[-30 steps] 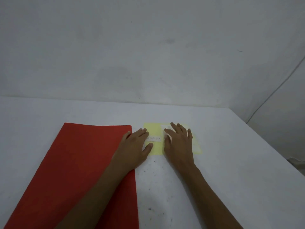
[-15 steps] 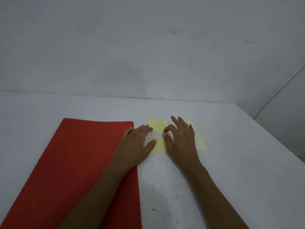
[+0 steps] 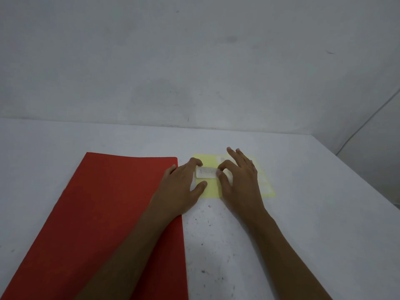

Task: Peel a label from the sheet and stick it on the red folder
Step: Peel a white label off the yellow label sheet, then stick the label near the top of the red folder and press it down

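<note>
A red folder [image 3: 104,217] lies flat on the left of the white table. Right of its top corner lies a yellow label sheet [image 3: 208,190] with white labels. My left hand [image 3: 181,187] rests flat on the sheet's left edge, fingers spread, pressing it down. My right hand [image 3: 240,180] is over the sheet's middle, with thumb and forefinger pinching the right end of a white label [image 3: 205,173] that carries faint writing. The label's right end looks slightly lifted. Much of the sheet is hidden under my hands.
The white table [image 3: 303,213] has dark specks near its front middle. Its right edge runs diagonally at the far right. A pale wall [image 3: 194,61] stands just behind the table.
My right thumb and forefinger have curled and closed on the label's right end. The left hand stays pressed on the sheet. The view has shifted slightly.
</note>
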